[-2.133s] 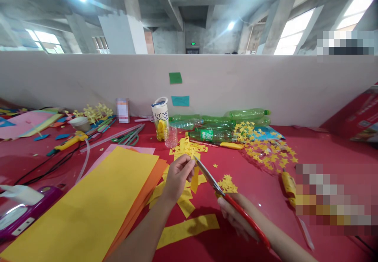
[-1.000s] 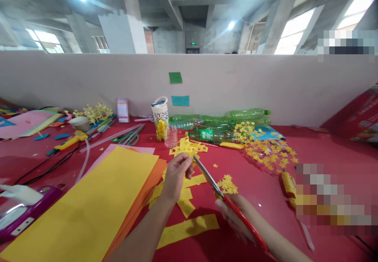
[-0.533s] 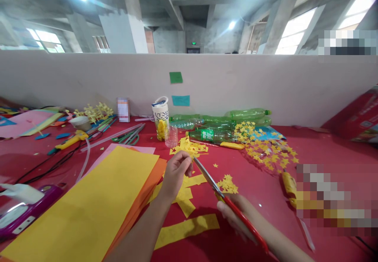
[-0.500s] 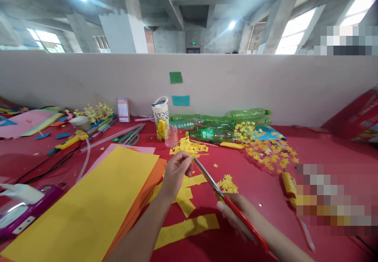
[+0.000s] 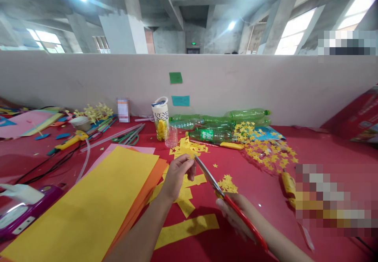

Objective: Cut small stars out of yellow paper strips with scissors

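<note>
My left hand (image 5: 178, 175) is pinched at the centre, over yellow paper scraps (image 5: 183, 193), with a small piece of yellow paper (image 5: 189, 152) at its fingertips. My right hand (image 5: 236, 214) grips red-handled scissors (image 5: 210, 178); their blades point up and left, and the tips are at the paper by my left fingers. A small pile of yellow stars (image 5: 228, 184) lies just beyond my right hand. Below my hands is a yellow paper strip (image 5: 189, 228). Part of the left fingers' grip is hidden.
Yellow and orange sheets (image 5: 88, 203) lie at the left beside a purple power strip (image 5: 32, 211). Green bottles (image 5: 217, 134) and a patterned cup (image 5: 161, 114) stand or lie by the partition. Many stars (image 5: 265, 148), a yellow cutter (image 5: 232, 146) and a glue gun (image 5: 288, 183) are to the right.
More of the small yellow paper shows above my left fingers. The scissor tips have shifted slightly up, and both hands stay in nearly the same place.
</note>
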`<state>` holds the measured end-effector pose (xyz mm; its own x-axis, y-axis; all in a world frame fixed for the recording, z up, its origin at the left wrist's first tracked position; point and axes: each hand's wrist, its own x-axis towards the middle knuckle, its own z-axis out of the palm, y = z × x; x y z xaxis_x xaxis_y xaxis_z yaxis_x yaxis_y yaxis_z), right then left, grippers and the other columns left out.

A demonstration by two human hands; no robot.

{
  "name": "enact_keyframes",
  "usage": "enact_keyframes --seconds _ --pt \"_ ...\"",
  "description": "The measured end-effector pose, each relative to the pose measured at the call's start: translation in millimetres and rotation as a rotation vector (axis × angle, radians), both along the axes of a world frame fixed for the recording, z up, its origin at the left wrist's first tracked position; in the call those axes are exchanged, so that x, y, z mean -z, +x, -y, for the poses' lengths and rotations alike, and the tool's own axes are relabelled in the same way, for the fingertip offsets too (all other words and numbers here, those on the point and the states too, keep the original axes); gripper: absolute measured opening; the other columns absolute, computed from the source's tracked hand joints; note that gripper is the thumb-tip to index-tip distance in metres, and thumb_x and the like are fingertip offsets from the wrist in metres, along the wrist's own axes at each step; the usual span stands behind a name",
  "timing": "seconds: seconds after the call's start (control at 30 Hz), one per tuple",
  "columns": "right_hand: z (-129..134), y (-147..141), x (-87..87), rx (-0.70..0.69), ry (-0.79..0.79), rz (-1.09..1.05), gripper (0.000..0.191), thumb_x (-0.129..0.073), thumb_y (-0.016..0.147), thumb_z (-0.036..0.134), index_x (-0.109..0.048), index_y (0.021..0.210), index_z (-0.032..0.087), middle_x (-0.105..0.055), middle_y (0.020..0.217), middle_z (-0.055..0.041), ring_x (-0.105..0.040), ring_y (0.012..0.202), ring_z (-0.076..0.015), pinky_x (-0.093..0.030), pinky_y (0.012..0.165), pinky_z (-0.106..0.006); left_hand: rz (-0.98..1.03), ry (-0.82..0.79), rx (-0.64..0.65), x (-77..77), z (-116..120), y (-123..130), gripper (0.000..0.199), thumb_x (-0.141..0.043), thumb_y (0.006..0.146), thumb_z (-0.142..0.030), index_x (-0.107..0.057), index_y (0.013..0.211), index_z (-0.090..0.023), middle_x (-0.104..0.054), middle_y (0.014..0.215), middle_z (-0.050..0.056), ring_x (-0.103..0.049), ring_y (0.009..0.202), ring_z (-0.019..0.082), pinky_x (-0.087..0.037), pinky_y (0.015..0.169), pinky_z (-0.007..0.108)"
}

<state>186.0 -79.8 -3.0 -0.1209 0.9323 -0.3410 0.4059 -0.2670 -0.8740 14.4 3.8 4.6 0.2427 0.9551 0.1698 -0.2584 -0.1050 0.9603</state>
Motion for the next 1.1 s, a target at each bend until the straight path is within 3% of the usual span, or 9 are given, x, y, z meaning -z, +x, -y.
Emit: enact_keyframes --seconds 0.43,0.67,1.1 --pt "-2 2 0.0 -0.061 0.013 0.024 0.044 -0.043 0.078 0.059 -0.035 0.058 0.020 -0.029 0.039 0.0094 -0.029 0.026 -0.0036 -0.022 0.026 -0.014 0.066 -0.027 -0.128 1.1 -1 0 0.010 -0.053 0.077 -0.027 -0.053 0.074 -0.017 -0.051 0.055 -0.003 -0.045 0.048 0.008 -0.036 0.049 0.021" --pt "0 10 -1.6 -0.158 0.030 -0.004 0.046 -0.039 0.079 0.062 -0.037 0.062 0.019 -0.037 0.043 0.0070 -0.034 0.032 -0.0041 -0.024 0.032 -0.015 -0.002 0.013 -0.070 -2.5 -1 -3 0.013 -0.050 0.077 -0.026 -0.051 0.068 -0.017 -0.050 0.055 -0.003 -0.046 0.048 0.008 -0.037 0.050 0.022" --pt "0 3 -9.5 -0.049 0.027 0.022 0.049 -0.044 0.074 0.064 -0.031 0.057 0.020 -0.030 0.042 0.0081 -0.029 0.031 -0.0034 -0.021 0.032 -0.017 0.000 -0.019 -0.019 -2.2 -1 -4 0.017 -0.050 0.077 -0.026 -0.052 0.063 -0.015 -0.050 0.054 -0.002 -0.045 0.047 0.008 -0.036 0.049 0.022"
